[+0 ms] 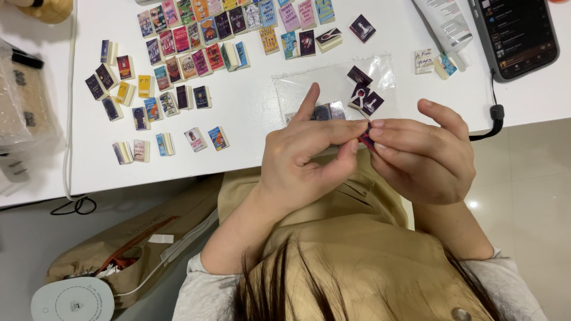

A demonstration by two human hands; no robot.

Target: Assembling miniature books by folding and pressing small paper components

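1. Both hands are up over the person's lap, right at the near edge of the white table (250, 119). The left hand (306, 157) and right hand (425, 157) meet fingertip to fingertip, pinching 1 tiny dark book (367, 138) between them.
2. That little book is mostly buried by the fingers — only a dark sliver with a reddish edge shows. Looks flat and stiff like card. Its long axis seems to run on a slant, upper-left to lower-right, but I can't say which end is the top.
3. The left index finger sticks straight up toward the table; the other fingers curl in.
4. Just behind the hands lies a clear plastic bag (324, 83), glossy and crinkled, with a few dark square covers (364, 95) on it.
5. Further left, rows of miniature books (178, 53) — bright, boxy, matte paper covers — lie spread over the smooth tabletop.
6. A black phone (516, 32) lies at the far right corner, next to a white tube (446, 24).
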